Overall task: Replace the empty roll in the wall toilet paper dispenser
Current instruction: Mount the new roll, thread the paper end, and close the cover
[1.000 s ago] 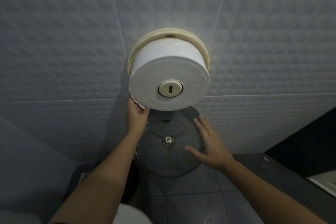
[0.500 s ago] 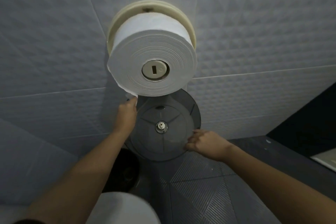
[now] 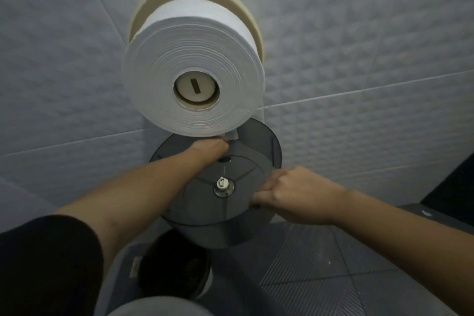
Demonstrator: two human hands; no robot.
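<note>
fingers: left hand (image 3: 213, 147) pinching paper tail (image 3: 232, 135); right hand (image 3: 295, 191) gripping one grey round plastic cover (image 3: 246, 161); one white jumbo roll (image 3: 192, 67).

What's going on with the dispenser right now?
A full paper roll already sits on the spindle of the cream backplate on the wall. The smoky grey cover hangs open below it. The person's left hand is pinching the loose paper tail under the roll, while the right hand grips the cover's right edge. The cover is not yet closed.
</note>
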